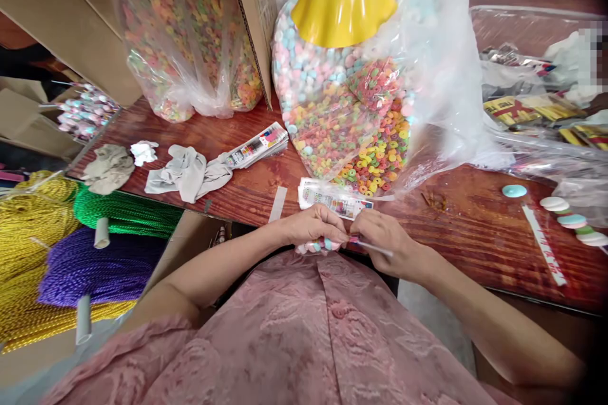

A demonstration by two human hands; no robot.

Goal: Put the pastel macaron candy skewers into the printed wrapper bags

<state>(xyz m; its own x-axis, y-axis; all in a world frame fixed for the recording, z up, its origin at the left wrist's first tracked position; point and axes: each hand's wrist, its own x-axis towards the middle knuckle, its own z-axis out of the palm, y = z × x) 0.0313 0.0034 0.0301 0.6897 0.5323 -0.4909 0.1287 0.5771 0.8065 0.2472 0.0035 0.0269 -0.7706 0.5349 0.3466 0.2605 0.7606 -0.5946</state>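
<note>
My left hand (pixel 319 226) is closed round a bundle of pink, white and blue candies (pixel 317 245) at the table's front edge. Beside it, my right hand (pixel 387 242) has its fingers closed by the neck of that bundle, where a thin white stick (pixel 377 247) sticks out to the right. The two hands are nearly touching. Just behind them lies a stack of printed clear wrappers (pixel 335 200). Farther back stands a large clear bag of coloured candy rings (pixel 375 155) and pastel candies, with a yellow bowl (pixel 346 3) upside down on top.
On the left of the wooden table (pixel 247 193) lie grey gloves (pixel 190 172), a crumpled cloth (pixel 108 169) and printed packets (pixel 259 145). A cardboard box (pixel 259 19) stands behind. Coloured cords (pixel 99 266) hang at the lower left. Loose candies (pixel 572 221) and a paper strip (pixel 544 243) lie right.
</note>
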